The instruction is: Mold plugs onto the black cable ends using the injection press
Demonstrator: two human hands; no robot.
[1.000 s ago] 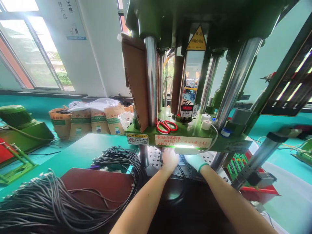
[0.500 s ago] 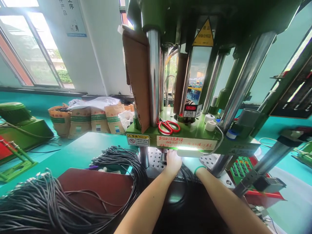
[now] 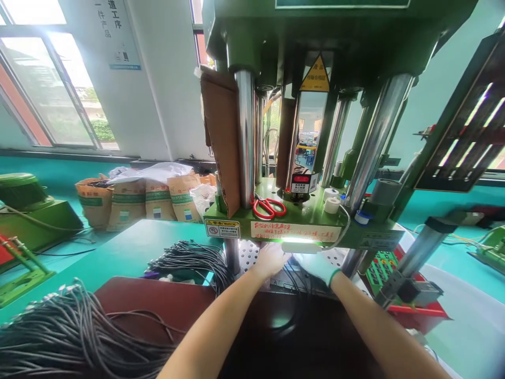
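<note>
Both my hands reach under the green press plate [image 3: 355, 236], into the lit gap above a metal base with holes [image 3: 248, 253]. My bare left hand [image 3: 272, 259] is at the left of the lamp bar [image 3: 302, 247]; its fingers point right and blur near the cable ends. My right hand [image 3: 315, 265], in a pale glove with a green cuff, is partly under the lamp, fingers hidden. Several black cables [image 3: 294, 281] run out between the hands and hang over the front edge. What the fingertips touch is hidden.
Red-handled scissors [image 3: 269, 208] and white tape rolls [image 3: 332, 205] lie on the press plate. Black cable bundles [image 3: 74, 331] lie left on a brown board [image 3: 158, 300], with another cable bunch [image 3: 189, 258] behind. Steel columns [image 3: 246, 142] flank the gap. A green button panel [image 3: 386, 271] stands right.
My hands have moved apart, the left hand leftward and the right wrist rightward. More of the black cables shows between them. The head view has tilted up slightly.
</note>
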